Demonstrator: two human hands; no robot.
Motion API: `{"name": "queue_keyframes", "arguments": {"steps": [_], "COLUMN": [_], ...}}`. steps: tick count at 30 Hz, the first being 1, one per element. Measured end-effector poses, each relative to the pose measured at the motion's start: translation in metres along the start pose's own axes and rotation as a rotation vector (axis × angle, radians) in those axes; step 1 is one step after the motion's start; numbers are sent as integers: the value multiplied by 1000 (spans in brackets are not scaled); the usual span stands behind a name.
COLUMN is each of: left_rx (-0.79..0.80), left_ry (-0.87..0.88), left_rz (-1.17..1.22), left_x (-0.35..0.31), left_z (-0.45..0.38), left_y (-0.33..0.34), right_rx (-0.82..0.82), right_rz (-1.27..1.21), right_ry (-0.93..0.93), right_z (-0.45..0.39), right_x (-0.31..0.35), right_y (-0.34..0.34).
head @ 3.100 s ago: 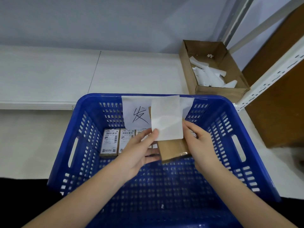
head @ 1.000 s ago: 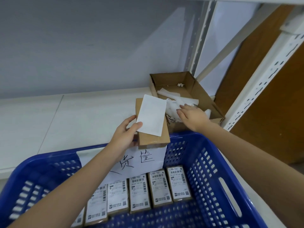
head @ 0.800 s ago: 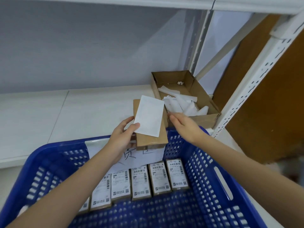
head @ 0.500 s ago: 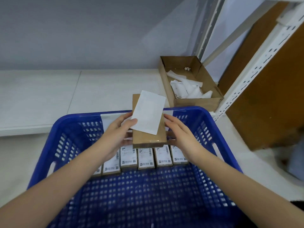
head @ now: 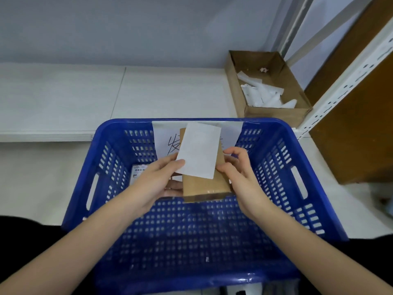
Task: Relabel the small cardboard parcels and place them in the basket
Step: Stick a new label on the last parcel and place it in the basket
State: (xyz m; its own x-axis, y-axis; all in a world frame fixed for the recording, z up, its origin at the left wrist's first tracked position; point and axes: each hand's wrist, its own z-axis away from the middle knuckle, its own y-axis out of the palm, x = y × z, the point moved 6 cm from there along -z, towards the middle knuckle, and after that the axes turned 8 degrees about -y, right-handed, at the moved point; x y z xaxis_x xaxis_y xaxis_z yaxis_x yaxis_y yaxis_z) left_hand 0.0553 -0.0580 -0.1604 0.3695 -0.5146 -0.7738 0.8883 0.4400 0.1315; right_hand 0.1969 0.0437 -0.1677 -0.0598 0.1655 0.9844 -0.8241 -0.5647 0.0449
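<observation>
Two bare forearms are reaching over one blue perforated plastic basket [head: 274, 158]. The left hand [head: 157, 179] is pinching one blank white label [head: 200, 153] by its corner while gripping one flat brown cardboard parcel [head: 203, 186] from below; the right hand [head: 238, 169] is curling around the parcel's right edge, above the basket floor. One labelled parcel [head: 139, 170] is peeking out behind the left hand. Beyond, one open cardboard box [head: 276, 113] is holding crumpled white paper strips [head: 263, 96]. Half a second ago both sat higher in view.
</observation>
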Motion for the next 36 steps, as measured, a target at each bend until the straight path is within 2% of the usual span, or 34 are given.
{"name": "queue_keyframes", "arguments": {"steps": [3,5,7,9,12,14,16,21,24,27,29,34,36], "left_rx": [-161,-275,-395,-604,-984,-1157,-1234,-1170,-1134,-1029,-919,-639,-469], "left_ry": [117,249,426,669,1144,1295,1339,1367,1371,1327,1192,725,497], "left_rz": [-135,-180,-321,-646,-1268,-1493,-1577,-1654,-1618,-1561,-1521,-1353,-1184], "left_x": [-13,-25,-37,-49,-61,-60,-56,-44,-43,-45,-48,-55,-48], "left_z": [1,7,17,30,51,53,51,46,45,43,35,21,17], "left_y": [-15,-28,-36,-35,-10,5,15,24,22,22,16,-2,-8], "right_rx": [-31,-35,-31,-42,-84,-93,-72,-26,-43,-66,-71,-39,-35], "right_rz": [144,215,292,373,424,429,442,518,616,597,588,545,510], "right_ry": [-42,-52,-34,-39,-77,-107,-166,-243,-264,-262,-246,-229,-231], "right_z": [-3,-5,-9,-13,-19,-21,-22,-30,-36,-39,-39,-32,-30], "right_x": [-1,0,1,3,14,24,38,59,57,51,46,42,44], "right_y": [-6,-8,-8,-7,-2,4,15,39,38,28,20,9,4]}}
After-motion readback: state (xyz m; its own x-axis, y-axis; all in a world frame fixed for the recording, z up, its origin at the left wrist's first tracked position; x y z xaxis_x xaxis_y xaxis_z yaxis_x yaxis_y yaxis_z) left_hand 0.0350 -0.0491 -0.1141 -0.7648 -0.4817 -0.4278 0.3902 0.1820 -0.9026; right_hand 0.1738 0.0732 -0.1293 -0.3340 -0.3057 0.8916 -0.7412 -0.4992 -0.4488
